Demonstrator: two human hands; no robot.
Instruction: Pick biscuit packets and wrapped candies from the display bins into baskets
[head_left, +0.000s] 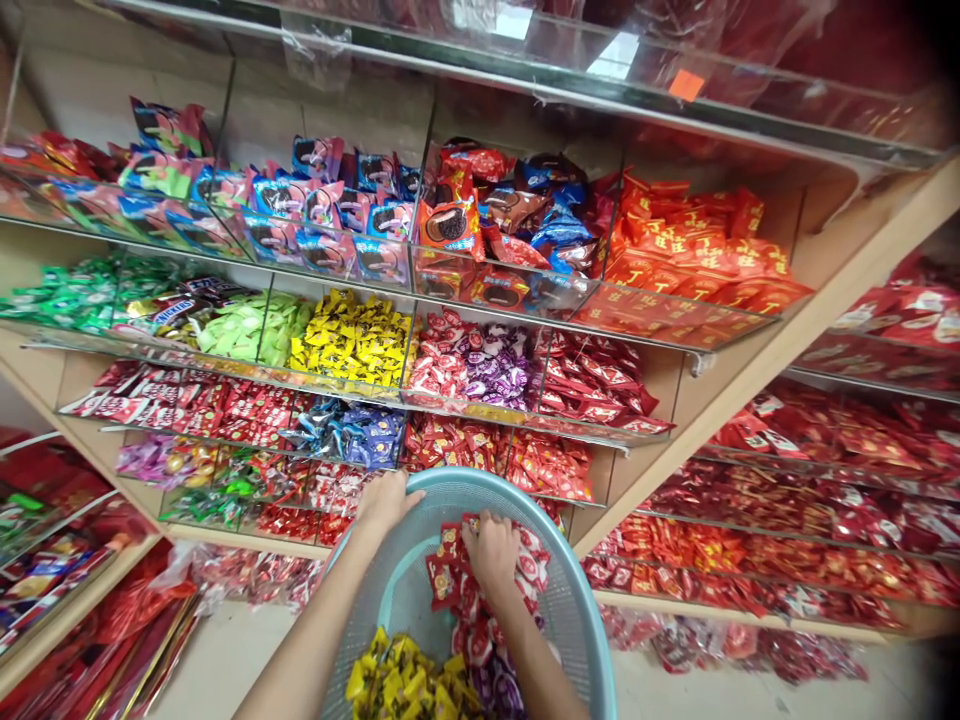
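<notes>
A blue-green plastic basket (589, 600) is tilted in front of the candy shelves. My left hand (384, 505) grips its far rim on the left side. Inside the basket, my right hand (491, 550) is closed around several red wrapped candies (446, 570), some of them showing past the fingers. More red and white candies (532, 560) lie beside that hand. Yellow wrapped candies (409, 680) are heaped at the near left of the basket. Purple wrapped candies (499, 690) show partly next to them, with my right forearm covering some.
Shelves with clear dividers hold yellow candies (352, 340), purple candies (495, 365), green candies (67, 290), cookie packs (450, 225) and orange-red packets (690, 240). Another shelf unit (795, 490) of red packets stands at right. Bagged candies (712, 640) lie on the floor below.
</notes>
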